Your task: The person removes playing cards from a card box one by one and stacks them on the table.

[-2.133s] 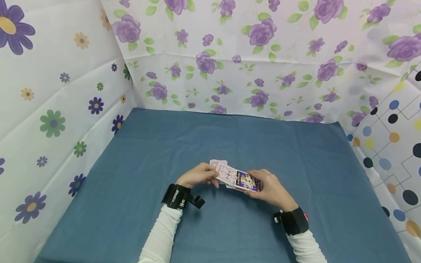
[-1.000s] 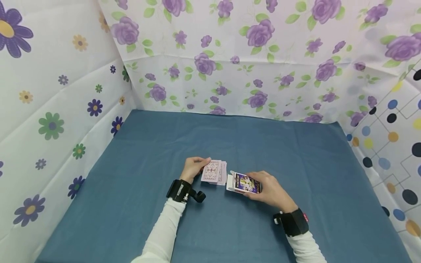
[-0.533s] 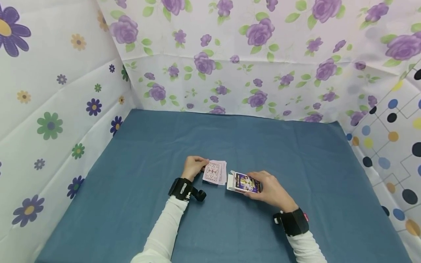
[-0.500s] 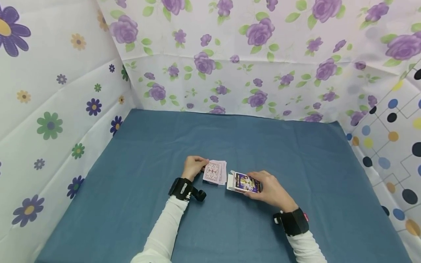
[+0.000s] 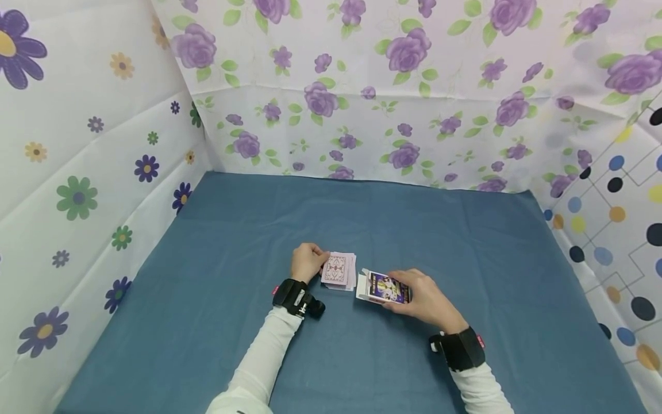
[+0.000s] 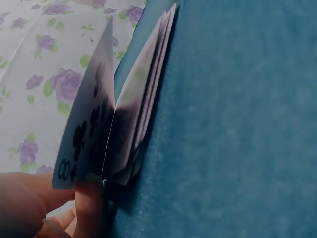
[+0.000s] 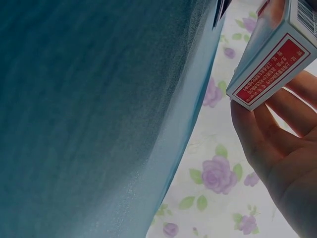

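Note:
With thumb and fingertips, my left hand (image 5: pixel 306 262) pinches the left edge of a playing card (image 5: pixel 335 270). In the left wrist view that card (image 6: pixel 88 119) is an eight of clubs, tilted up at the held side and touching the pile below. The pile of cards (image 5: pixel 352 273) lies back side up on the cloth, slightly fanned. My right hand (image 5: pixel 428 300) grips a purple-fronted card box (image 5: pixel 389 288), whose white flap end stands open toward the pile, a small gap away. The box's end panel (image 7: pixel 271 69) is red and white in the right wrist view; its inside is hidden.
A blue cloth (image 5: pixel 248 218) covers the table. Flowered sheets (image 5: pixel 320 132) hang along the back and left, and a dotted sheet (image 5: pixel 602 256) on the right. Each wrist wears a black strap (image 5: pixel 291 296).
My left hand has gone from beside the box mouth to the pile's left side, and the card it holds has shifted left, then slightly right over the pile. The right hand and box stay put.

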Motion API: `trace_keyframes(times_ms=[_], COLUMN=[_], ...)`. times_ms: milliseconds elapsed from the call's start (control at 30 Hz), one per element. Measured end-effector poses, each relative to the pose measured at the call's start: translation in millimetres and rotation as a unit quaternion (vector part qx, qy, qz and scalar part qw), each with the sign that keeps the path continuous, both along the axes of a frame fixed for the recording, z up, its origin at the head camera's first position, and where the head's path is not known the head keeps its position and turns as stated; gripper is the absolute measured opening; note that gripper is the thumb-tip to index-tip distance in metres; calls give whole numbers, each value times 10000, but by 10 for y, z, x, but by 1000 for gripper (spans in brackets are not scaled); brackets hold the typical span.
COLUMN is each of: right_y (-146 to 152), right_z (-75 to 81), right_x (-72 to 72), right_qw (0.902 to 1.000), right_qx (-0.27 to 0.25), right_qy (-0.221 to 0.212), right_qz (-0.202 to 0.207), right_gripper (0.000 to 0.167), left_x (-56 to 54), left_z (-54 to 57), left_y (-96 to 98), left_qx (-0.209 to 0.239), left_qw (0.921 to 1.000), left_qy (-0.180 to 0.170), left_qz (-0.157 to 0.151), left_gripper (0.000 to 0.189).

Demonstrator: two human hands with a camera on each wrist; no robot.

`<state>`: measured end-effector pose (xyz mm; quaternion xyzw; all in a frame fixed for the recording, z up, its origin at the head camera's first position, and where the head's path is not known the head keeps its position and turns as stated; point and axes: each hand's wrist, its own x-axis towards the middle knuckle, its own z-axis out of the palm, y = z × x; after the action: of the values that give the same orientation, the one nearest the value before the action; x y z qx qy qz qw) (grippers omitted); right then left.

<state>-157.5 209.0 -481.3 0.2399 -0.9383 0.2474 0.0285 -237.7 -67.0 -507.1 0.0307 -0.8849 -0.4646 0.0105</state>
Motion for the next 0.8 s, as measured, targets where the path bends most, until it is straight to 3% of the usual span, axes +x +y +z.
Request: trace_keyframes(times_ms=[233,533,800], right_y=[2,-6,-10], right_z=[15,43,26], right_x=[4,-6,9], right_qw=[10000,10000,10000], right_qx=[-16,-8,14], right_qy=[-14,-52,-64], right_qz=[8,5,-6], right_gripper=[62,61,61], left_x=[13,40,33], left_z=[40,161,150], left_y=[26,55,85], left_qx=[-500,-944,-1216], left_qw=[9987,9954,9923], left_qy=[-60,-118,-164], left_qz=[48,72,162], left_gripper=[24,47,46])
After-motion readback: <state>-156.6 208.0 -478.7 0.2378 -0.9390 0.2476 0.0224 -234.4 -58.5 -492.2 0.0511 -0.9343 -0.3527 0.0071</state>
